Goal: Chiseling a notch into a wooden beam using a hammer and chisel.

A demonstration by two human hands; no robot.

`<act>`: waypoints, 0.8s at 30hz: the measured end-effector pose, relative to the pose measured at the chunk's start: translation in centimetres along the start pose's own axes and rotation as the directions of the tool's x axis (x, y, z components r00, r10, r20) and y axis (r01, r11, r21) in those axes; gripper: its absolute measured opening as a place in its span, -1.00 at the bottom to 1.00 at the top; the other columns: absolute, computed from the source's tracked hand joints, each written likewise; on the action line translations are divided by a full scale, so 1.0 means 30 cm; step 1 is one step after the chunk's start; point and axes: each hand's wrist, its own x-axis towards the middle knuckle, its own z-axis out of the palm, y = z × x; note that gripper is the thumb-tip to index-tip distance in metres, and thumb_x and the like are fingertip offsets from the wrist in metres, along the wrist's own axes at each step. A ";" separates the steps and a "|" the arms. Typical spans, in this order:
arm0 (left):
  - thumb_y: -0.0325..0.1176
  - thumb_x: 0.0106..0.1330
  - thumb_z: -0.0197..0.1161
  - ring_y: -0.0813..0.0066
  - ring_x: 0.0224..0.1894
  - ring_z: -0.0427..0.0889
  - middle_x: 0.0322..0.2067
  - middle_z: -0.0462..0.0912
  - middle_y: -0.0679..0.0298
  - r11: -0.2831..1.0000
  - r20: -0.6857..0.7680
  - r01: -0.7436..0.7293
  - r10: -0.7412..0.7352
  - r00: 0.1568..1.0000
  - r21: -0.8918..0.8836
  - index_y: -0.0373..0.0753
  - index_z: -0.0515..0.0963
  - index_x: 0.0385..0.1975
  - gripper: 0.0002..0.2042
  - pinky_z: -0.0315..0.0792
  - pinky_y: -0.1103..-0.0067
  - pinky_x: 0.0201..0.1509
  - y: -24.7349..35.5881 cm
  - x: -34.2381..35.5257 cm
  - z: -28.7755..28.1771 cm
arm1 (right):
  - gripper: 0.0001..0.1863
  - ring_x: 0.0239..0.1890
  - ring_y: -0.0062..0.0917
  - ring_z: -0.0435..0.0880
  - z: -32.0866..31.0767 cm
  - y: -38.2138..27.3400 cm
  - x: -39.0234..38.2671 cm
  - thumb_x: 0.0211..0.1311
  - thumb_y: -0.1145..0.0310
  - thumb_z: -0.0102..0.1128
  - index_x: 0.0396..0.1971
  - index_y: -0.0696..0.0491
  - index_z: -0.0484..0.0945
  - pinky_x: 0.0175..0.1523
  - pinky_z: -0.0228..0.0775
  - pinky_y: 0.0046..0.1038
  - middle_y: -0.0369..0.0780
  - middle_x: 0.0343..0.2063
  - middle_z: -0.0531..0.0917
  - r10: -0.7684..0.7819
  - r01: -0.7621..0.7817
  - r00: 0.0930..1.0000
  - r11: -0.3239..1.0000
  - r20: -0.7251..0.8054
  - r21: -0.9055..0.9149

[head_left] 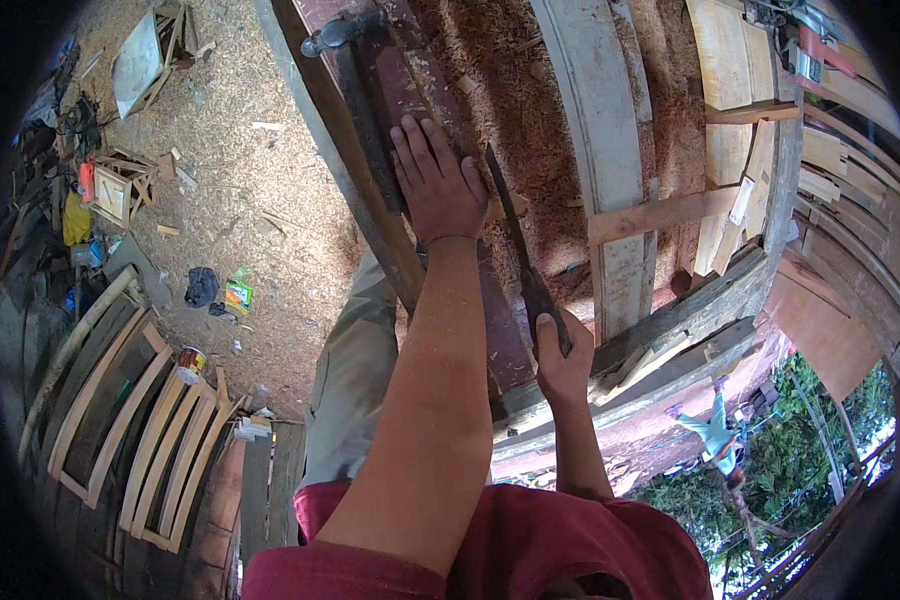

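Note:
My left hand (437, 185) lies flat, fingers stretched forward, on a worn dark-red plank (505, 340) of the bench. A short pale piece of wood (508, 207) sticks out from under its palm on the right. My right hand (564, 362) is wrapped round the handle of a dark, narrow handsaw (515, 225), seen nearly edge-on. The saw's blade points away from me and crosses the pale wood just right of my left hand. Beyond my left fingers, a hammer (342, 33) rests on the bench, its metal head at the far end.
Pale boards (610, 150) and a wooden crosspiece (660, 215) lie to the right. Wood shavings (240, 180) cover the ground. Wooden frames (175, 450) lean at lower left, near a small tin (191, 362). At lower right, another person (715, 435) is in the distance.

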 end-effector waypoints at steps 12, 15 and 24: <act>-0.12 0.63 -0.10 -0.25 0.70 -0.03 0.65 0.03 -0.18 1.000 0.017 -0.008 0.008 1.000 -0.013 -0.40 0.09 0.64 -0.31 -0.03 0.01 0.74 0.003 -0.004 0.000 | -0.70 -0.57 -0.68 0.49 0.010 -0.019 -0.011 0.50 0.32 0.25 -0.47 0.15 0.56 -0.42 0.31 -0.47 -0.29 -0.66 0.55 -0.034 0.034 0.999 0.998 0.009 -0.044; -0.11 0.62 -0.09 -0.25 0.70 -0.03 0.65 0.03 -0.18 1.000 0.018 -0.011 0.011 1.000 -0.025 -0.39 0.09 0.64 -0.31 -0.04 0.01 0.74 0.007 0.005 0.003 | -0.68 -0.59 -0.66 0.53 0.017 -0.056 -0.013 0.51 0.29 0.25 -0.46 0.16 0.57 -0.44 0.32 -0.47 -0.26 -0.68 0.56 -0.014 0.014 1.000 1.000 0.025 -0.027; -0.15 0.61 -0.05 -0.25 0.71 -0.06 0.65 0.01 -0.21 0.999 0.070 0.012 -0.010 0.998 -0.031 -0.41 0.08 0.64 -0.30 -0.05 0.02 0.75 0.011 0.016 -0.025 | -0.68 -0.58 -0.66 0.50 0.022 -0.059 -0.023 0.50 0.27 0.27 -0.45 0.17 0.57 -0.42 0.34 -0.46 -0.25 -0.66 0.54 0.037 -0.036 0.999 0.998 0.011 -0.049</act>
